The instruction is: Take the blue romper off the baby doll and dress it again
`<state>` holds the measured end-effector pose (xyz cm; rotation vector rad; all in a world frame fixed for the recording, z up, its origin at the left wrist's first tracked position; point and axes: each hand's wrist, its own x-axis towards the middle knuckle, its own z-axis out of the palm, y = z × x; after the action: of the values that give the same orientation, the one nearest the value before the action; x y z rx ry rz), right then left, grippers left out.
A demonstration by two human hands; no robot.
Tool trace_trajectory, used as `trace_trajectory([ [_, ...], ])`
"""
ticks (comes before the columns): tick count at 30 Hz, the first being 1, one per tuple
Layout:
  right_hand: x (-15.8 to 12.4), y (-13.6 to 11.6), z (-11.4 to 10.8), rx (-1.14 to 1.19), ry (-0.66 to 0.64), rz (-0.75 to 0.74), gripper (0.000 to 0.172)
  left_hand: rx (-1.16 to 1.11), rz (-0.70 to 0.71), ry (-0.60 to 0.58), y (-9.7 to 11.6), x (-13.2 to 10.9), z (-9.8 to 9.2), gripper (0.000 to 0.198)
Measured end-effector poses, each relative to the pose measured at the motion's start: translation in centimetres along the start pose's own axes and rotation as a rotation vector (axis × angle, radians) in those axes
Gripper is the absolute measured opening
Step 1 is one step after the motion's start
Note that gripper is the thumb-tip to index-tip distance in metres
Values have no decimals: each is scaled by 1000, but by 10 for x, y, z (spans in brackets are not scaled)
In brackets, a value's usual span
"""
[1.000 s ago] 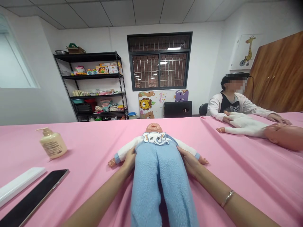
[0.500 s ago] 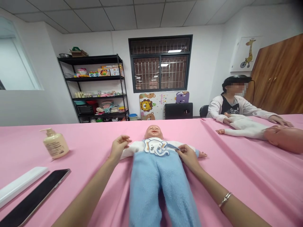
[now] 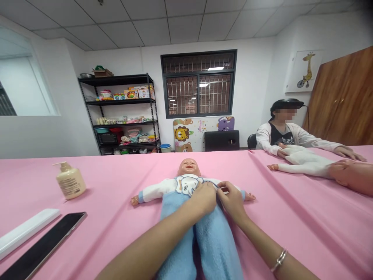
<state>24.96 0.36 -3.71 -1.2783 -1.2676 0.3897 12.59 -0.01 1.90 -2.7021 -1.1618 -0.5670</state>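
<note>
A baby doll (image 3: 189, 168) lies on its back on the pink table cloth (image 3: 116, 186), head away from me, in a white top and blue fleece overalls (image 3: 204, 241) with an elephant bib. My left hand (image 3: 204, 197) rests on the doll's chest, fingers curled over the bib's edge. My right hand (image 3: 231, 198) pinches the overall strap at the doll's shoulder, right beside the left hand. A bracelet (image 3: 279, 259) sits on my right wrist.
A pump bottle of lotion (image 3: 70, 180) stands at the left. A black phone (image 3: 43, 249) and a white flat case (image 3: 26, 231) lie near the left front edge. At the right, another person (image 3: 284, 132) handles a second doll (image 3: 320, 168). Shelves stand behind.
My left hand moved from the doll's left arm across to its chest, joining the right hand at the strap. The doll's left arm now lies uncovered. The camera tilted slightly.
</note>
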Motion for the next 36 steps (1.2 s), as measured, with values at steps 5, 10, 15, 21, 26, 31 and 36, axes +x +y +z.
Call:
trace_trajectory([
  [5, -10, 2, 15, 268, -67, 411, 17, 56, -43, 282, -7, -9, 18, 30],
  [10, -4, 24, 13, 664, -166, 713, 10, -70, -34, 392, -11, -20, 13, 30],
  [15, 17, 39, -10, 760, 45, 681, 18, -25, -21, 377, -8, -21, 10, 27],
  [21, 15, 18, -21, 230, 149, 216, 59, 49, 37, 437, -7, -23, 8, 25],
  [26, 0, -7, -11, -191, -10, -185, 49, 16, 216, 555, -8, -26, 2, 24],
  [31, -3, -9, -11, -305, -109, -296, 48, -19, 273, 631, -10, -25, -1, 27],
  [36, -10, -19, -9, -174, -189, -414, 48, 20, 228, 577, -9, -25, -3, 23],
])
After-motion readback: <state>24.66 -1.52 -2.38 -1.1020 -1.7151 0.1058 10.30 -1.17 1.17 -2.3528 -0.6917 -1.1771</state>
